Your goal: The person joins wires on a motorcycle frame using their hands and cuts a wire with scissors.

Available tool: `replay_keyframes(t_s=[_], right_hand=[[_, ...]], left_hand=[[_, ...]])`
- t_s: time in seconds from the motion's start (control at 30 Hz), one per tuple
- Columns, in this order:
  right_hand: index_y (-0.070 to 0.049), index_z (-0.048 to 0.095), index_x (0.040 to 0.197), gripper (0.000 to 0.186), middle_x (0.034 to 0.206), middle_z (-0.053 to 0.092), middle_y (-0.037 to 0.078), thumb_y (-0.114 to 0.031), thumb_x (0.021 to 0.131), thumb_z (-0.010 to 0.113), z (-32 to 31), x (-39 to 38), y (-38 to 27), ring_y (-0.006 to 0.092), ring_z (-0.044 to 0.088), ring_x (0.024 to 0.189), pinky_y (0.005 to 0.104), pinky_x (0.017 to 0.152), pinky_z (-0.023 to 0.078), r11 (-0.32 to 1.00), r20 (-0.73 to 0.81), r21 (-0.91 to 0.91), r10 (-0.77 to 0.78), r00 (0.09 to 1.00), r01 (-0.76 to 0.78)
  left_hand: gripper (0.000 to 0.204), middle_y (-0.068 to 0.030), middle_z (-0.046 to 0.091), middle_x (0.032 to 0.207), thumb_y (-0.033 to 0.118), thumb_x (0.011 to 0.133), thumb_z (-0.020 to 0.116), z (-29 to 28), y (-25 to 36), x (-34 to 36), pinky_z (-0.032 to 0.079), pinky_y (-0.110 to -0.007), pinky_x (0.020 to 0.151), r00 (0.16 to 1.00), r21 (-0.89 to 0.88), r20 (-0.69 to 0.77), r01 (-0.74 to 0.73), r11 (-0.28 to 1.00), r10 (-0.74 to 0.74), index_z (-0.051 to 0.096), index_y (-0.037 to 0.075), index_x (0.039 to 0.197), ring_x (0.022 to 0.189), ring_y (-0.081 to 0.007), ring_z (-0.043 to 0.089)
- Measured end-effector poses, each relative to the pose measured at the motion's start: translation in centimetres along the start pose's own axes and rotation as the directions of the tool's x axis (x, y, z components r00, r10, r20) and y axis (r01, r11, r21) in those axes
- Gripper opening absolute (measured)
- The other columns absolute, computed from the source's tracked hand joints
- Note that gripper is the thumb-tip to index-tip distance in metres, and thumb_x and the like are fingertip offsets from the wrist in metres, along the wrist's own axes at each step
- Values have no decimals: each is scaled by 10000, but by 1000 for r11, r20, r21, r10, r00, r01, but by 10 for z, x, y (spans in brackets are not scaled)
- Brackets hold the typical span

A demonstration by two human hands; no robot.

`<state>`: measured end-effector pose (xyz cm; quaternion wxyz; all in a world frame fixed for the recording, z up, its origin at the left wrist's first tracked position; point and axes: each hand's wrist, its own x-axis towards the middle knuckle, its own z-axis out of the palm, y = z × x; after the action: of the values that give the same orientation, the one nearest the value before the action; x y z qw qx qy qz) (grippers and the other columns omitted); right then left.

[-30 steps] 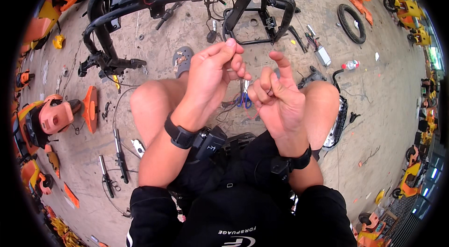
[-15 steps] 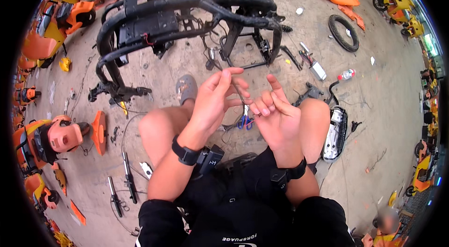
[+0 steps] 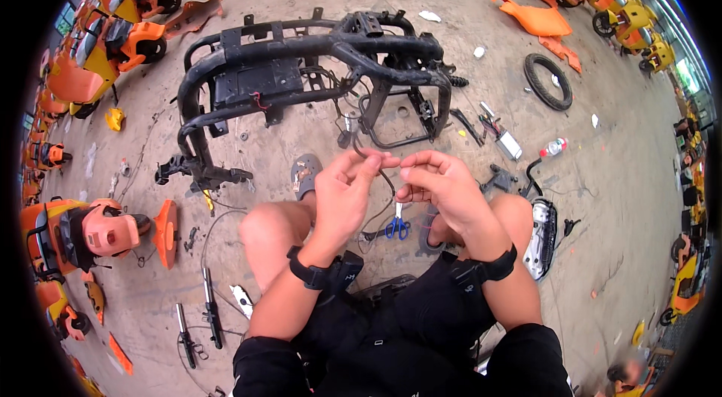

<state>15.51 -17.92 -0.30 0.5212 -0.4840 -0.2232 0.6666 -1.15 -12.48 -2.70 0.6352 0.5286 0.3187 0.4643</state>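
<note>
A thin dark cable (image 3: 390,183) is at the centre of the frame, running between the two hands. The left hand (image 3: 342,190) has its thumb and index finger pressed together at the cable. The right hand (image 3: 444,183) has its thumb and fingers bent and nearly closed, the tips just beside the left hand's; whether they grip the cable too, I cannot tell.

Half a second ago the right hand stood more upright, its index finger raised; now it has turned inward and that finger is bent down toward the left fingertips. That brings both hands' fingertips together around one stretch of cable, which suggests handling with both hands.

Just below the hands, a pair of scissors with blue handles (image 3: 397,228) appears to lie on the floor, blades pointing up the frame. A grey clog (image 3: 304,170) is left of centre. Above, a black scooter frame (image 3: 286,47) spans the upper middle, with loose wires hanging near the cable; whether they join it is unclear.

Farther out, a silver box (image 3: 509,145) and a bottle (image 3: 554,146) are right of centre, a tyre (image 3: 531,81) and an orange panel (image 3: 534,19) at upper right.
</note>
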Motion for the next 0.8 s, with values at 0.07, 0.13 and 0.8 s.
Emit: replay_keyframes(t_s=[0.07, 0.13, 0.8], right_hand=[[-18, 636, 999, 185, 793, 631, 28, -151, 878, 680, -13, 17, -3, 132, 642, 699, 268, 684, 527, 994, 20, 6, 111, 994, -111], [-32, 635, 995, 199, 802, 634, 31, -166, 864, 700, -29, 33, -3, 134, 631, 697, 291, 729, 524, 983, -57, -57, 170, 984, -174], [13, 695, 988, 201, 794, 689, 49, -141, 860, 716, -19, 44, -53, 68, 621, 640, 180, 501, 411, 919, 112, -343, -164, 980, 193]], left_hand=[[206, -131, 705, 917, 129, 958, 594, 0, 4, -3, 531, -268, 727, 997, 64, -66, -39, 997, 43, 637, -56, 1038, 864, -158, 660], [213, -116, 701, 883, 118, 949, 606, 1, 1, 1, 532, -258, 703, 988, 119, -127, -68, 991, 83, 664, -63, 1045, 837, -150, 652], [300, -74, 680, 806, 206, 930, 644, 4, 13, 42, 497, -240, 680, 886, 149, 278, 342, 928, -371, 658, -59, 1070, 772, -99, 624]])
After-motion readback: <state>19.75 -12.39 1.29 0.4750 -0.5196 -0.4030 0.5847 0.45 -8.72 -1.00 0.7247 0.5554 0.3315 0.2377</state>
